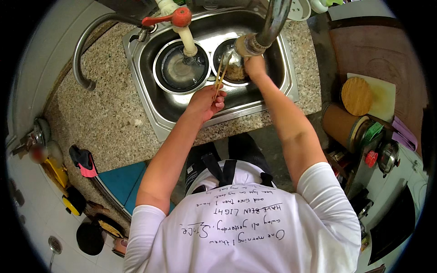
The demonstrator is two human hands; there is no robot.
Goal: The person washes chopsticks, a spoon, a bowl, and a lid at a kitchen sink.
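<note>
My left hand (209, 102) is closed around a pair of light wooden chopsticks (221, 75), whose tips point over the right-hand round metal bowl (214, 61) in the steel sink. That bowl holds liquid and something brownish (235, 72). At its right side is my right hand (255, 66), partly hidden beneath a thick metal faucet, its fingers out of sight; whether it grips anything cannot be told. A second round metal bowl (156, 79) with clear water stands to the left, under a cream plastic tap (187, 42) with a red handle.
A curved metal faucet (78, 61) arches over the granite counter (106, 119) at left. The sink rim (150, 117) surrounds both bowls. The thick metal faucet (269, 27) reaches over the right bowl. Farther right are a round wooden board (356, 96) and a brown cylindrical container (341, 124).
</note>
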